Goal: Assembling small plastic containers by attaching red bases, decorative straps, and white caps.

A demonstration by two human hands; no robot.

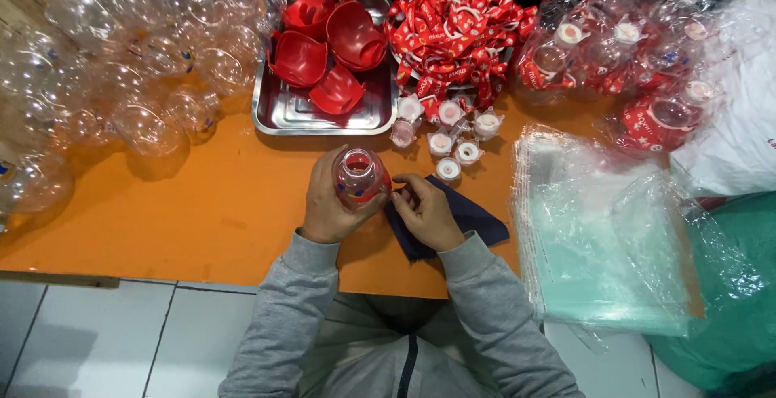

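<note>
Upright, the clear bottle [360,176] stands with its open mouth toward the camera, long axis vertical, wrapped in the left hand [330,204]. Right hand [426,210] pinches narrowly at its red base, over a dark cloth [469,219] on the orange table [202,212], near white caps [447,146].

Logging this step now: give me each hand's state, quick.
Left hand: closed around the clear bottle with its red base.
Right hand: fingers curled at the bottle's side; what they pinch cannot be told.
</note>
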